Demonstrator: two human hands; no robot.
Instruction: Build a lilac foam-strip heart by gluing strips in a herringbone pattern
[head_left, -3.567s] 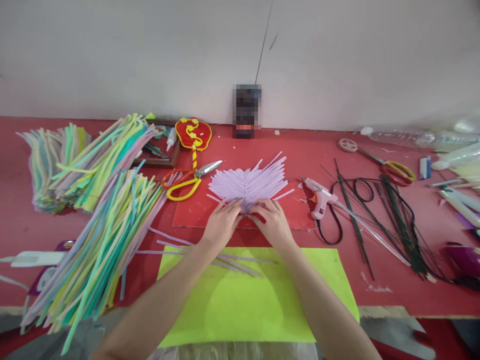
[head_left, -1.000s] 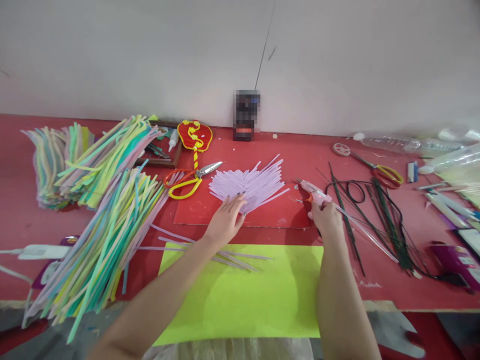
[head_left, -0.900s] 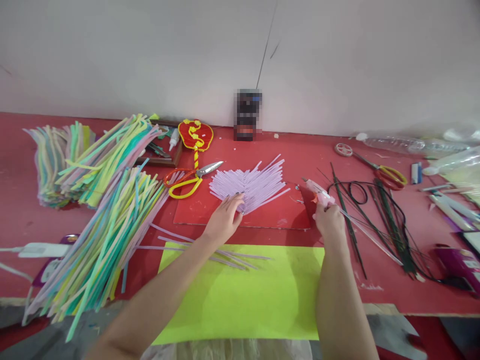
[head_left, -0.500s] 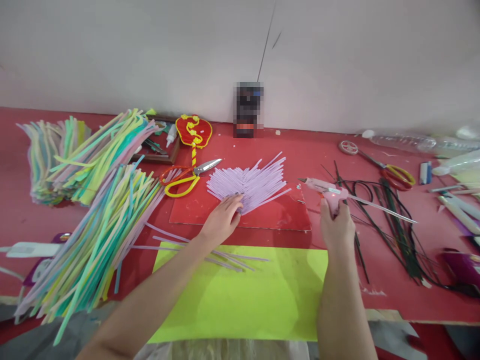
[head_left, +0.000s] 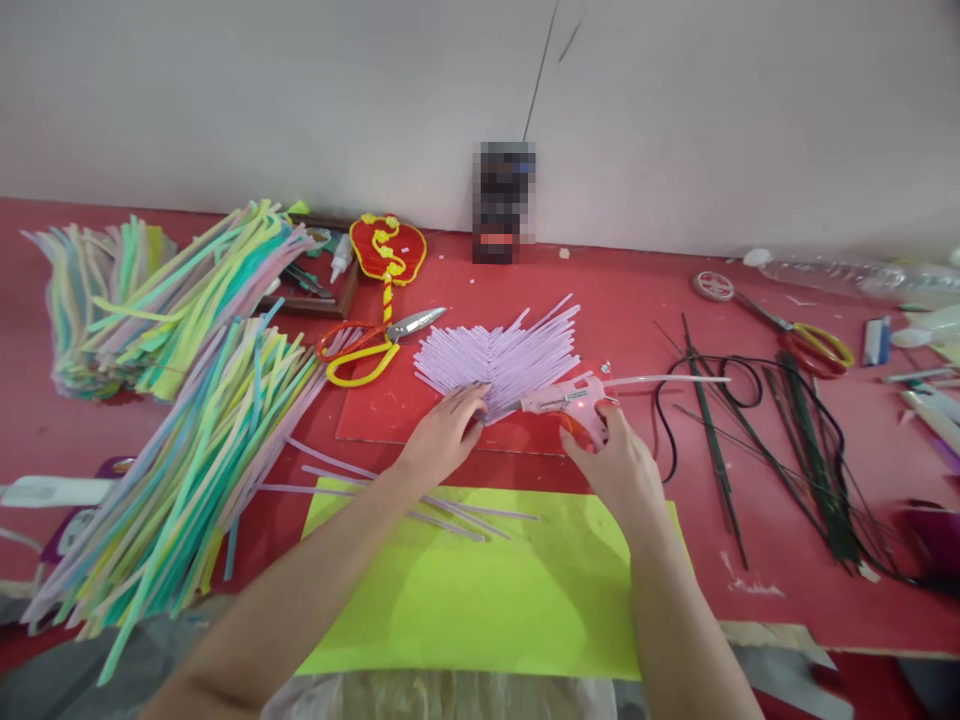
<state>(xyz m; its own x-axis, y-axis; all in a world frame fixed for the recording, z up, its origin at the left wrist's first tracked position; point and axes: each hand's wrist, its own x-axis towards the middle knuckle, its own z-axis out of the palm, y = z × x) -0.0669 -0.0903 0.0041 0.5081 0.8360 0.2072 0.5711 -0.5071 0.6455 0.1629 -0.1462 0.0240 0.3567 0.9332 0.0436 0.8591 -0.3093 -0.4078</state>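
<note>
My right hand [head_left: 616,455] is closed around the handle of a pink hot glue gun [head_left: 583,397], and a clear glue stick [head_left: 667,380] sticks out of its back. The gun's nozzle points left, close to the fingertips of my left hand [head_left: 448,430]. With thumb and fingers drawn together, my left hand grips the lower point of a leaf-like shape made of lilac pipe cleaners [head_left: 491,350] set in a V pattern. That shape lies on a red board [head_left: 390,425]. Loose lilac pipe cleaners [head_left: 465,518] lie under my left forearm, partly on a yellow-green sheet [head_left: 480,610].
Bundles of pastel pipe cleaners [head_left: 202,470] fill the left side. Scissors [head_left: 364,365] lie beside a red and yellow fan-shaped ornament [head_left: 388,250]. On the right are dark green wires [head_left: 817,460], more scissors [head_left: 817,345] and a plastic bottle [head_left: 825,272]. A blurred-out phone-like object [head_left: 504,205] leans on the wall.
My right hand has brought the glue gun left and slightly down, so its nozzle is now by my left fingertips. My left hand stays at the lilac shape's lower point. The view has shifted slightly.
</note>
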